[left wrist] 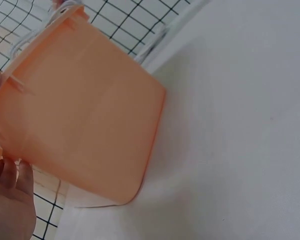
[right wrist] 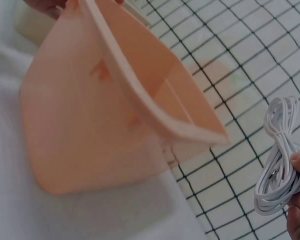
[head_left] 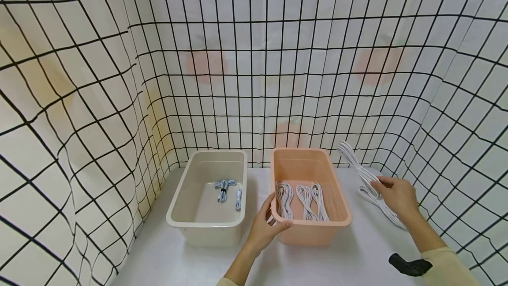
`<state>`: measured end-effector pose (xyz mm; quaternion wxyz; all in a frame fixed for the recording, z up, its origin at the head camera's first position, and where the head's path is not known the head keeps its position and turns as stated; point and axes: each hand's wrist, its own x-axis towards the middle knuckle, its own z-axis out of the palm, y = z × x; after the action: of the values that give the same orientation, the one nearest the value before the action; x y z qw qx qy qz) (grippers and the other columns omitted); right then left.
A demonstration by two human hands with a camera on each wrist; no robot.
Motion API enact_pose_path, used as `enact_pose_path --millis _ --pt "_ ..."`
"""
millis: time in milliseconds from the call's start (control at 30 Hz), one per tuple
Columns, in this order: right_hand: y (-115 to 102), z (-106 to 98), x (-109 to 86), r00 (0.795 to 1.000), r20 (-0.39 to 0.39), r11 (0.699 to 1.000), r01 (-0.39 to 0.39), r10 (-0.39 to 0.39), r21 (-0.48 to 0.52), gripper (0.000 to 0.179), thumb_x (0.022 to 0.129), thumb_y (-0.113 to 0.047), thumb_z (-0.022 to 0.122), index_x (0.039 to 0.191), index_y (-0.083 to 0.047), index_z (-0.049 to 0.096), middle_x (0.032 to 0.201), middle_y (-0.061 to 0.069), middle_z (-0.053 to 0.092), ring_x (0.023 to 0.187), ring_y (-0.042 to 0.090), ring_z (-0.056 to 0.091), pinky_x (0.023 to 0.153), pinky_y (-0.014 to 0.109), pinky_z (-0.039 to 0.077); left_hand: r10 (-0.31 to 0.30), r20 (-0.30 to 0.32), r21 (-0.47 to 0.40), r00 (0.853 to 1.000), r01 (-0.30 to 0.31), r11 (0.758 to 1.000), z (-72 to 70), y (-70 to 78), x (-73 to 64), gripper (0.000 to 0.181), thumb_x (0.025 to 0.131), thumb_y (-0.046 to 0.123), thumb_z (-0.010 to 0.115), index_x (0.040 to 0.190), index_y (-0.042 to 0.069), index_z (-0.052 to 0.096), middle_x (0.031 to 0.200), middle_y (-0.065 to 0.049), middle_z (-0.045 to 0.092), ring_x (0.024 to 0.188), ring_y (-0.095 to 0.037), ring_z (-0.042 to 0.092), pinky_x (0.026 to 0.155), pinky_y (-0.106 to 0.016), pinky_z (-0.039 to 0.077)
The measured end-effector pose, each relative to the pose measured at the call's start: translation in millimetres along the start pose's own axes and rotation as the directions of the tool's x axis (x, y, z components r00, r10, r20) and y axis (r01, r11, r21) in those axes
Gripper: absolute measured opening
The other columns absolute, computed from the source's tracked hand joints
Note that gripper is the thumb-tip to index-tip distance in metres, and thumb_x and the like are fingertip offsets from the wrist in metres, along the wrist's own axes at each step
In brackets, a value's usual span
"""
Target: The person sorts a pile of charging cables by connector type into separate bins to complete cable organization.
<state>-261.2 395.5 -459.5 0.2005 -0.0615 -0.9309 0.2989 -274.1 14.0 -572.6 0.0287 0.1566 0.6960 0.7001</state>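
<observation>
My left hand (head_left: 265,228) grips the near left corner of an orange plastic bin (head_left: 311,235), thumb at the front rim and fingers along the side. Inside that bin lie several coiled white cables (head_left: 304,197). To the right of it, my right hand (head_left: 398,197) pinches a bundled white cable (head_left: 357,167) and holds it up beside the bin. The right wrist view shows this held bundle (right wrist: 281,160) looped and gathered near one end. Another white cable (head_left: 386,211) lies on the table beneath the right hand.
Left of the orange bin stands a cream bin (head_left: 210,233) with two small bluish cable bundles (head_left: 224,189) inside. Black grid netting (head_left: 266,74) over pale cloth closes off the back and both sides. A white cloth (head_left: 266,268) covers the table.
</observation>
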Motion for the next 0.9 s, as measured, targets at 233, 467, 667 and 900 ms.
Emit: enact_pose_path --millis 233,467,667,900 --pt "-32 6 2.9 0.998 -0.016 0.997 0.066 -0.066 0.033 0.039 0.101 -0.021 0.07 0.121 0.011 0.07 0.108 0.029 0.072 0.096 0.046 0.068 0.067 0.046 0.056 0.018 -0.006 0.044 1.0 -0.018 0.999 -1.1 2.5 -0.5 0.097 0.085 0.027 0.088 0.164 0.022 0.032 0.162 -0.013 0.038 0.144 -0.04 0.041 0.108 -0.052 0.042" --pt "-53 15 0.9 0.99 0.001 0.988 0.138 -0.139 0.072 0.033 0.098 -0.016 0.073 0.117 0.011 0.072 0.103 0.025 0.074 0.091 0.04 0.07 0.064 0.034 0.054 0.018 -0.012 0.063 1.0 -0.017 0.998 -1.8 3.0 -1.1 0.097 0.085 0.029 0.088 0.164 0.023 0.033 0.161 -0.013 0.039 0.143 -0.041 0.041 0.106 -0.056 0.044" --pt "-65 24 1.4 0.991 0.067 0.988 0.107 -0.115 0.114 0.034 0.1 -0.017 0.07 0.121 0.01 0.071 0.107 0.025 0.073 0.092 0.037 0.071 0.065 0.039 0.057 0.015 -0.009 0.062 1.0 -0.014 0.998 -2.1 2.3 0.2 0.097 0.085 0.028 0.089 0.164 0.022 0.033 0.162 -0.013 0.039 0.143 -0.041 0.041 0.106 -0.056 0.045" --pt "-74 38 1.2 0.99 0.121 0.991 0.063 -0.077 0.116 0.037 0.1 -0.019 0.069 0.124 0.01 0.069 0.109 0.025 0.073 0.093 0.036 0.072 0.07 0.046 0.06 -0.001 -0.004 0.042 1.0 0.001 0.999 -3.5 5.9 0.2 0.098 0.083 0.026 0.091 0.163 0.022 0.035 0.161 -0.014 0.04 0.142 -0.039 0.043 0.107 -0.054 0.045"
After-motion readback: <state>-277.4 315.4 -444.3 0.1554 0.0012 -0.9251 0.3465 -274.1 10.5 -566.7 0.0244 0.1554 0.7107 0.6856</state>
